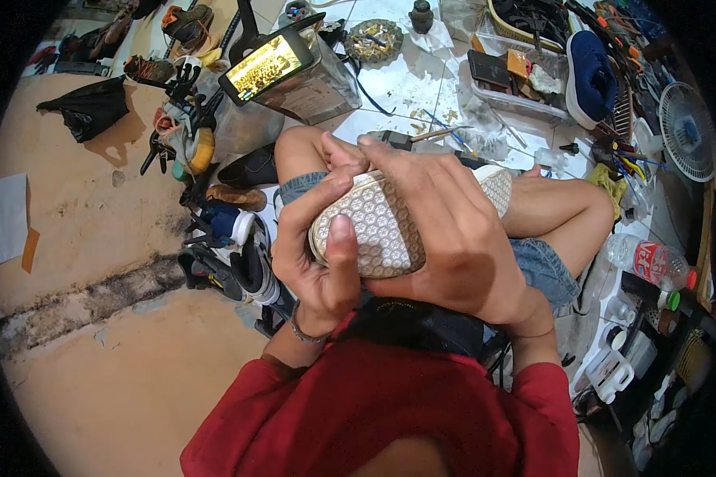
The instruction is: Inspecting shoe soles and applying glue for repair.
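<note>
Hands point(463, 230), two, around one shoe point(366, 222)

Upper body: dark-red shirt point(350, 389); the left sleeve point(235, 401) and right sleeve point(547, 397) end near the elbows. Lower body: blue denim shorts point(542, 266), hemmed above the knee. Left hand point(301, 272): narrow, dark bracelet point(304, 334) encircles the wrist.

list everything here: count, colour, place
held shoe: 1, cream, between hands
smartphone: 1, black, upper left
ashtray: 1, greyish, top centre
sneaker: 1, blue, upper right
tub: 1, clear, upper right
fan: 1, white, right
plastic bottle: 1, clear, right
other shoes: several, mixed, left
paper: 1, white, left
small clutter: uncountable, mixed, right
shirt: 1, red, bottom
denim shorts: 1, blue, centre
legs: 2, bare-kneed, centre
left hand: 1, bare, on shoe
right hand: 1, bare, on shoe
</note>
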Demonstrator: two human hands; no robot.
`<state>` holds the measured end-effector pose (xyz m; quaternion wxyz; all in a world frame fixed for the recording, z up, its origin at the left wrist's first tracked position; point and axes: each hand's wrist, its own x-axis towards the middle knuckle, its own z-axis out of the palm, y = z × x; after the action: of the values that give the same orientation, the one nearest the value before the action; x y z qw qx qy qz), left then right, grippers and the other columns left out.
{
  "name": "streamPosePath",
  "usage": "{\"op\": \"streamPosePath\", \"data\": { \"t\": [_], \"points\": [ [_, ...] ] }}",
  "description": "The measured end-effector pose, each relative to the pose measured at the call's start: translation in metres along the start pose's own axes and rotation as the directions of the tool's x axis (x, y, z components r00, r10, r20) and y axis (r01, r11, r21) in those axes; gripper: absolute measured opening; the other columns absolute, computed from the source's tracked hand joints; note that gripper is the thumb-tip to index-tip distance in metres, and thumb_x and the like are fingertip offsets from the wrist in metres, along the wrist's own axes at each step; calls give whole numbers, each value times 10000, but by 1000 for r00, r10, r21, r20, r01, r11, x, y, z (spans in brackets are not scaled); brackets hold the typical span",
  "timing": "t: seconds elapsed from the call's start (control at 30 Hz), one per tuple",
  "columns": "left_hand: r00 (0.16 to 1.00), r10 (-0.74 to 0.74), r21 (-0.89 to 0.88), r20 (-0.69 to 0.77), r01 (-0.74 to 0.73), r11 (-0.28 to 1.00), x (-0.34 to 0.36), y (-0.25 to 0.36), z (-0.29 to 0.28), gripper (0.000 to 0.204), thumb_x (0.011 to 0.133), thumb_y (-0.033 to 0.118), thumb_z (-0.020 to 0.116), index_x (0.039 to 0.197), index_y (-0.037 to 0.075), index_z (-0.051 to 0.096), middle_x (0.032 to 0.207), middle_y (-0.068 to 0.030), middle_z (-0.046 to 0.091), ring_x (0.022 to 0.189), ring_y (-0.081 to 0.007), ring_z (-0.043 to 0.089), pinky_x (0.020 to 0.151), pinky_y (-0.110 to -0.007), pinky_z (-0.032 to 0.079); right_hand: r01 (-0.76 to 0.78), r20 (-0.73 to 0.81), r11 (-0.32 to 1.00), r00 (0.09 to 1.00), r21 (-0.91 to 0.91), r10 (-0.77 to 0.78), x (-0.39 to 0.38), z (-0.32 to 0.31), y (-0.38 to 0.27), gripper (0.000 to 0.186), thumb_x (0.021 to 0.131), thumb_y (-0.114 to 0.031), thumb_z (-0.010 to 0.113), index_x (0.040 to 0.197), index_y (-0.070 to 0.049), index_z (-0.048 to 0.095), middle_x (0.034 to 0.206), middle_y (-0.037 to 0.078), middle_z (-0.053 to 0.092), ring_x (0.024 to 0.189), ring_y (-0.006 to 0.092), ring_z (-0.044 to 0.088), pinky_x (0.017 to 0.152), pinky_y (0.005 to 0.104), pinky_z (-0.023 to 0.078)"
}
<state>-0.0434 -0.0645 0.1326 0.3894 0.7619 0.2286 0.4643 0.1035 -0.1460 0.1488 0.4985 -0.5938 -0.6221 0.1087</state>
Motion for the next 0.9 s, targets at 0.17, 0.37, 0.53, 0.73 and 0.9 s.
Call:
{"op": "streamPosePath", "data": {
  "t": [0.17, 0.37, 0.53, 0.73, 0.9],
  "points": [
    [989, -120, -177, -87, 104, 979, 5, 10, 15, 314, 922, 156, 504, 1145, -62, 535, 1098, -245, 639, 1017, -230, 605, 955, -352, 445, 18, -36, 1000, 999, -15, -18, 0, 1, 3, 945, 494, -143, 870, 1329, 41, 469, 1214, 181, 594, 1011, 344, 602, 896, 399, 479],
    [995, -66, -79, -70, 60, 995, 2, 4, 9, 394, 924, 145, 507, 1250, -52, 409, 1138, -279, 622, 1018, -251, 615, 945, -368, 460, 6, -38, 1000, 999, -29, -7, 0, 1, 1, 911, 517, -156, 862, 1323, 36, 483, 1198, 186, 599, 1024, 347, 603, 896, 406, 479],
    [999, -20, -357, -48, 1, 934, 5, 4, 17, 539, 910, 191, 589, 1318, -73, 357, 1235, -350, 544, 1147, -374, 572, 1034, -435, 408, -1, -67, 1000, 998, 7, 2, 0, -4, 1, 888, 535, -176, 858, 1310, 48, 489, 1199, 203, 594, 1044, 372, 598, 908, 421, 476],
    [992, 72, -352, 107, -30, 936, 6, -8, 20, 542, 923, 283, 586, 1325, 1, 357, 1388, -359, 403, 1277, -379, 444, 1137, -463, 221, 0, -127, 999, 992, -42, -6, -3, 5, 6, 862, 546, -222, 871, 1273, 56, 502, 1158, 227, 594, 1027, 391, 601, 892, 442, 487],
    [966, -12, -556, 259, 159, 816, 19, -17, 18, 505, 989, 433, 383, 1276, 17, 401, 1337, -295, 467, 1241, -330, 468, 1124, -451, 247, -37, -198, 999, 980, -29, 30, -3, 14, 9, 808, 540, -239, 884, 1209, 42, 528, 1092, 215, 600, 986, 391, 604, 863, 443, 494]
  ]
}}
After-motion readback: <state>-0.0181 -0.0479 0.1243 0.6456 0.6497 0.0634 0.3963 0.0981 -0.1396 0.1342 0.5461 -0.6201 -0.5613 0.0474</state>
